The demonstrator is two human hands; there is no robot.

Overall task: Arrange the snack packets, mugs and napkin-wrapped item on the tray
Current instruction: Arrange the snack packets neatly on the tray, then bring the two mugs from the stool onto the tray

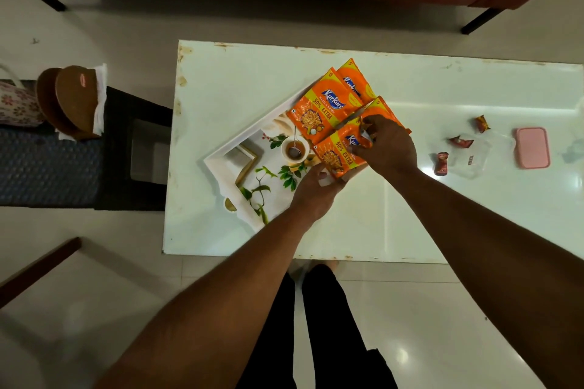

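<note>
— Packets first: where are they sitting?
— Several orange snack packets (322,110) are lying overlapped on the right end of the tray (221,164). The front packet (338,156) is being held at both ends: the right hand (390,148) is gripping its crumpled top, and the left hand (316,193) is pinching its lower edge.
— How are they going to handle?
— Light and puffy, I am guessing, with slick foil that is crinkling under the fingers. Pinching the sealed end strips looks safer than squeezing the middle, since the contents are probably brittle.
— What is lying around them?
— The tray is sitting askew on the white table (410,224). Well apart to the right, small red wrappers (441,163), some clear plastic (471,158) and a pink box (533,147) are lying on the tabletop. Brown plates (76,101) with a white napkin are resting on a low stand left of the table.
— Anything getting in the way?
— Nothing is blocking the tray's bare left end. I am not seeing mugs or a wrapped item; the cup on the tray is looking like part of its print.
</note>
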